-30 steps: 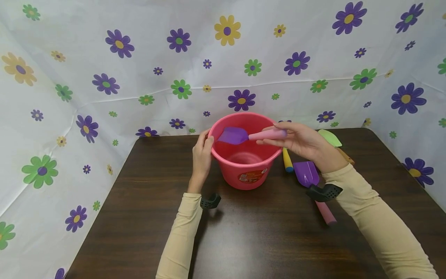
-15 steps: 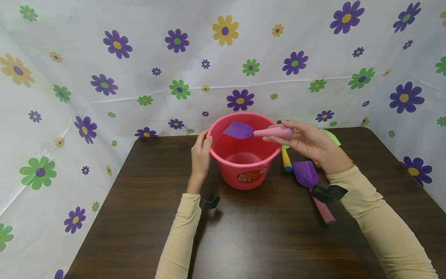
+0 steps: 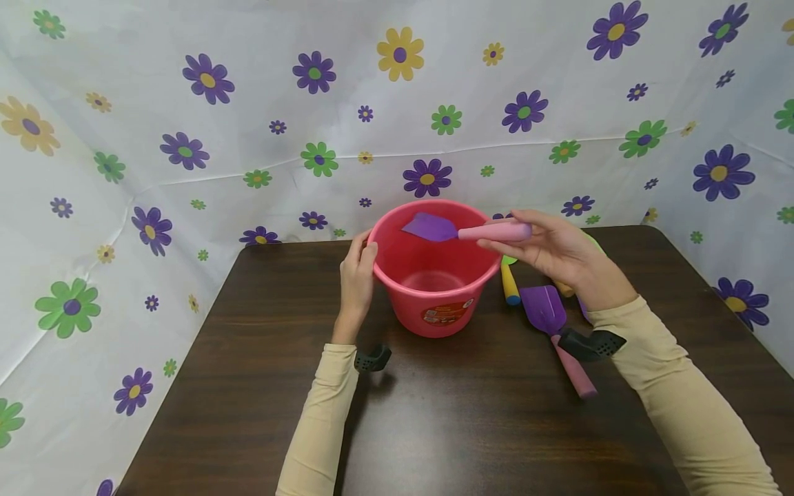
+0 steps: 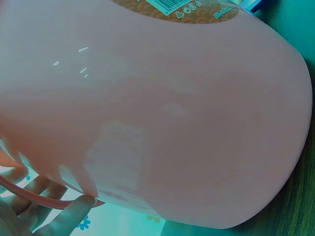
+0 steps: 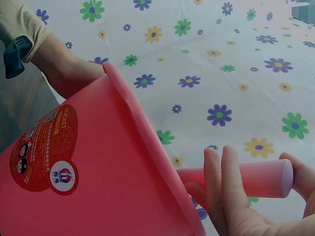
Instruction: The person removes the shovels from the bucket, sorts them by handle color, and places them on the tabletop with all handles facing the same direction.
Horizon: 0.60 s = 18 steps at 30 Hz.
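Note:
A pink bucket (image 3: 406,303) stands upright near the back of the table, an oval red label on its front. My left hand (image 3: 358,282) grips its left rim; in the left wrist view, the thumb and fingers (image 4: 74,216) hook over the rim. My right hand (image 3: 558,251) holds a toy shovel (image 3: 432,228) by its pink handle, the purple blade hovering over the bucket's mouth. In the right wrist view, the handle (image 5: 263,178) lies between thumb and fingers, and its front end passes behind the bucket's rim.
Right of the bucket lie another purple shovel (image 3: 543,308) with a pink handle and a green tool with a yellow handle (image 3: 511,284). More tools are partly hidden beneath the right forearm. A flower-print sheet (image 3: 260,83) hangs behind the dark wooden table (image 3: 260,386).
My right hand has shifted right and slightly up with the shovel, raising the blade from lower in the bucket's mouth. My left hand keeps its grip on the rim.

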Available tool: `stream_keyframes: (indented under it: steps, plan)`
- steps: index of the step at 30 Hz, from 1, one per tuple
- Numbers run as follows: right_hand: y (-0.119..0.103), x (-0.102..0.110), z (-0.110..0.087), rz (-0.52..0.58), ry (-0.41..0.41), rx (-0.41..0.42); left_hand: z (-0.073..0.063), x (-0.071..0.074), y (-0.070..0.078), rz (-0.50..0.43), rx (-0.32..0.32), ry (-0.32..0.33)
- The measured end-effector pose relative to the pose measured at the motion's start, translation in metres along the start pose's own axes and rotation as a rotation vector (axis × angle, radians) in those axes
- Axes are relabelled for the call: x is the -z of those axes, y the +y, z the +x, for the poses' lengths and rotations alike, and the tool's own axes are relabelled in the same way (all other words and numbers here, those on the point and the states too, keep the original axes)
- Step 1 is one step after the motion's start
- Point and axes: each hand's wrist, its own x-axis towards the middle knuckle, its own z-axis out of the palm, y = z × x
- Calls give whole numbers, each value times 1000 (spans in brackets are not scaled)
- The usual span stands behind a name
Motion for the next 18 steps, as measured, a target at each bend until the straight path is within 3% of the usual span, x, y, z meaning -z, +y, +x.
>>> stream_keyframes:
  steps: [6,18]
  plan:
    - [-1,-2,-5,9,71,47,0,0,1,-6,1,0]
    - [-11,4,-12,-33,-42,30,-1,0,1,-11,7,1]
